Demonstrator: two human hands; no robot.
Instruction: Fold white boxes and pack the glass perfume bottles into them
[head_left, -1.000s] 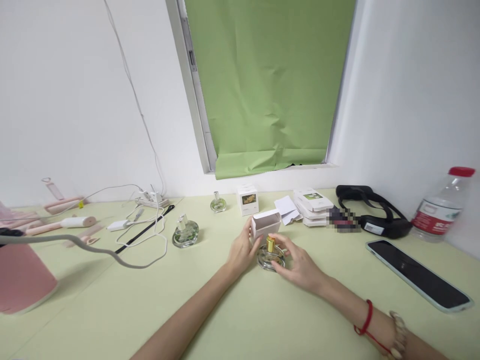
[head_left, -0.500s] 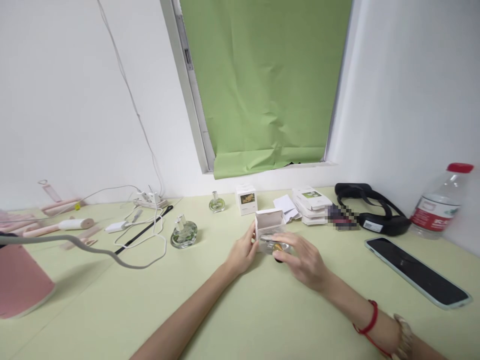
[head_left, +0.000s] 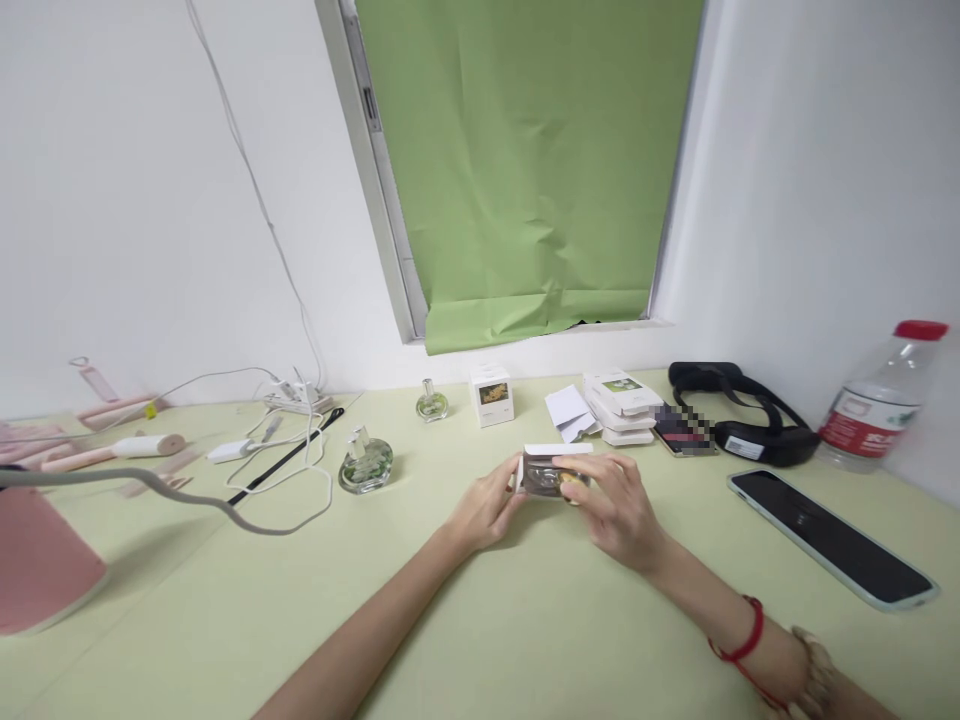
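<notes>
My left hand (head_left: 486, 508) grips the left end of a small white carton (head_left: 541, 456) lying on its side over the pale green table (head_left: 525, 640). My right hand (head_left: 616, 505) pinches a clear glass perfume bottle with a gold cap (head_left: 559, 477), tipped sideways, its body inside the carton's open mouth. Both hands are closed round what they hold.
A larger glass bottle (head_left: 365, 464) and a small one (head_left: 431, 402) stand at left of the hands, a white box (head_left: 491, 395) behind. Flat cartons (head_left: 621, 405), a black headset (head_left: 739, 420), a phone (head_left: 829, 537), a water bottle (head_left: 874, 398) lie right. Cables (head_left: 289, 455) at left.
The bottle stood upright on the table in my right hand; it has been tipped sideways and pushed into the carton, which my left hand has laid over.
</notes>
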